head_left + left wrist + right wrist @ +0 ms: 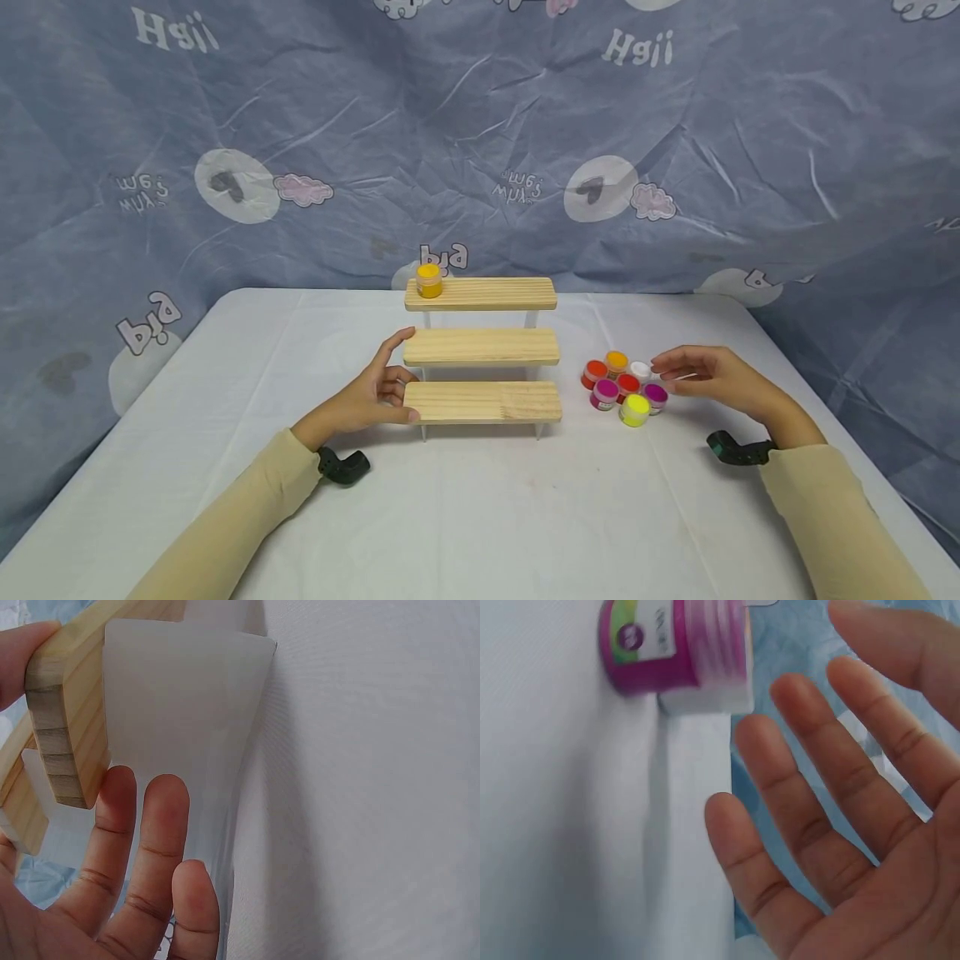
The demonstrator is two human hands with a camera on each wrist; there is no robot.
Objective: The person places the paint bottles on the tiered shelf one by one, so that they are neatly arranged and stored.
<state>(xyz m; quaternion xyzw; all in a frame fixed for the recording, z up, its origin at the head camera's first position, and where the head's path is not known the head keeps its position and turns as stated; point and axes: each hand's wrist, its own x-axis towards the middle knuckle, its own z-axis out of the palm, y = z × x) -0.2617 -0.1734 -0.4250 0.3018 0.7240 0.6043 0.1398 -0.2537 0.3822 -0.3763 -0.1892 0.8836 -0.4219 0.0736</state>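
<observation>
A three-tier stand (482, 348) with pale wooden planks and translucent side supports stands mid-table. My left hand (372, 395) holds its left end, thumb on the lowest plank (79, 712) and another finger reaching up to the middle plank. Right of the stand, several small paint jars sit close together: red (595, 374), orange (617, 363), white (640, 372), magenta (604, 394), purple (656, 397) and yellow (634, 410). Beside the white and purple jars hovers my right hand (712, 377), fingers spread, holding nothing. In the right wrist view a purple jar (649, 641) lies beyond the fingertips.
A yellow-orange jar (429, 282) stands at the left end of the top plank. White cloth (495, 517) covers the table. Behind it hangs a blue-grey printed curtain (465, 125). Each wrist carries a black camera mount (345, 467).
</observation>
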